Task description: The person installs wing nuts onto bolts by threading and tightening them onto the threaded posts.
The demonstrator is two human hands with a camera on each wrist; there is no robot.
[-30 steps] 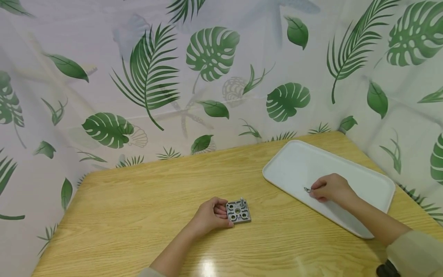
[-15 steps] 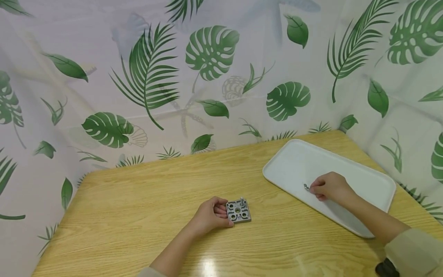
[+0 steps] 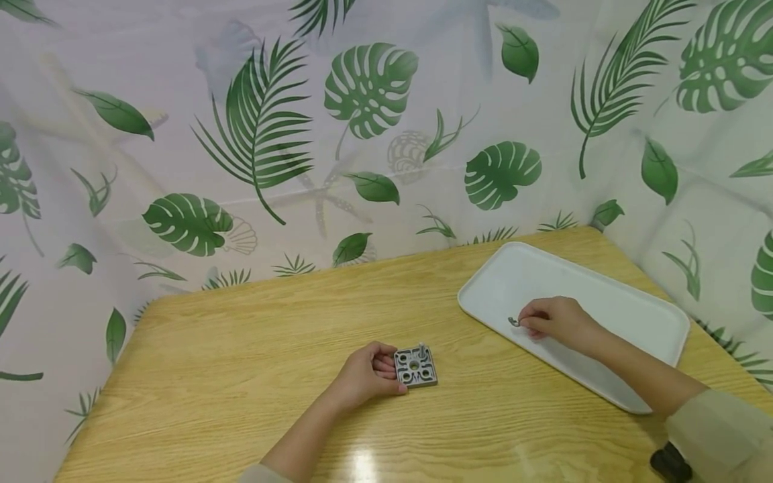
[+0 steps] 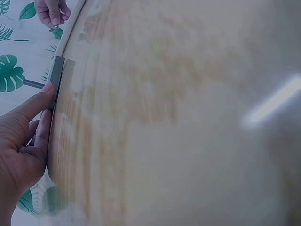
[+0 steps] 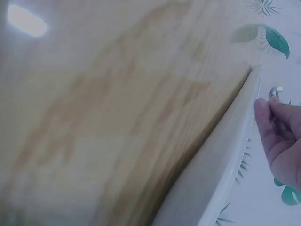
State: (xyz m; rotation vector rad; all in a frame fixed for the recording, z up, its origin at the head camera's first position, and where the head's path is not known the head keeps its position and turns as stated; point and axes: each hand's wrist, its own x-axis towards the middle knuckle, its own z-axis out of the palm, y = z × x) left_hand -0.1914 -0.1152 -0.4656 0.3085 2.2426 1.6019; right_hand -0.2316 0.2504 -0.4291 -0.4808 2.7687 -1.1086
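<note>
A square grey metal plate (image 3: 415, 366) with several round holes lies on the wooden table, and one upright post (image 3: 422, 351) rises near its far right corner. My left hand (image 3: 367, 377) grips the plate by its left side, thumb along the near edge; the left wrist view shows the plate (image 4: 57, 77) edge-on with the post sticking out. Over the white tray, my right hand (image 3: 558, 325) pinches a small shiny metal piece (image 3: 514, 322) between thumb and fingertips. That piece (image 5: 275, 91) pokes past the fingertips in the right wrist view; its exact kind is too small to tell.
The white tray (image 3: 655, 315) with a raised rim stands at the right of the wooden table (image 3: 241, 376). Leaf-printed cloth (image 3: 374, 168) hangs behind the table. A dark object (image 3: 670, 463) shows beside the right sleeve.
My right hand has moved left across the tray with the small metal piece, toward the tray's near left edge. My left hand and the plate have stayed in place.
</note>
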